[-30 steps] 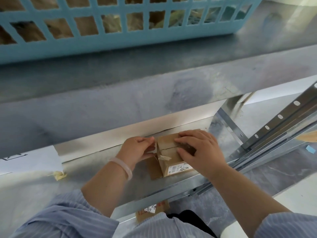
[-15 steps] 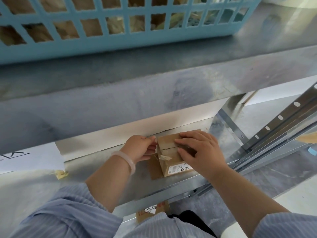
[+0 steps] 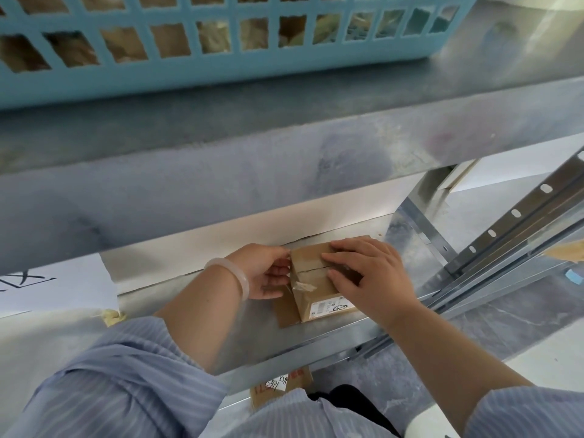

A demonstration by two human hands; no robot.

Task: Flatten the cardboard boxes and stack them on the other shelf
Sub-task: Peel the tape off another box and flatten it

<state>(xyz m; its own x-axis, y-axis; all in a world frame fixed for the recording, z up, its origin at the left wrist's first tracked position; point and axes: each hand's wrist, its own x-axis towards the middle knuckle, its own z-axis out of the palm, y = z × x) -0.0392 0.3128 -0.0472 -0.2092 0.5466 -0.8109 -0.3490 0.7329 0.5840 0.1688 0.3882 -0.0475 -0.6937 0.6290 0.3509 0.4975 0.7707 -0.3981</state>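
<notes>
Cardboard box (image 3: 316, 297) in grip of left hand (image 3: 262, 270), under flat right hand (image 3: 373, 276).

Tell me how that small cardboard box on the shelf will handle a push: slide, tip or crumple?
The cardboard box would probably slide easily: the metal shelf looks smooth. Tipping seems unlikely: it sits squat. Its top seam looks split and tape peeling, so it may cave under the right hand.

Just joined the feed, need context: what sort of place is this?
Probably a storeroom or packing area: bare metal shelving with a slotted upright, a blue plastic basket on the level above, and a small labelled cardboard box being handled on the level below.
</notes>
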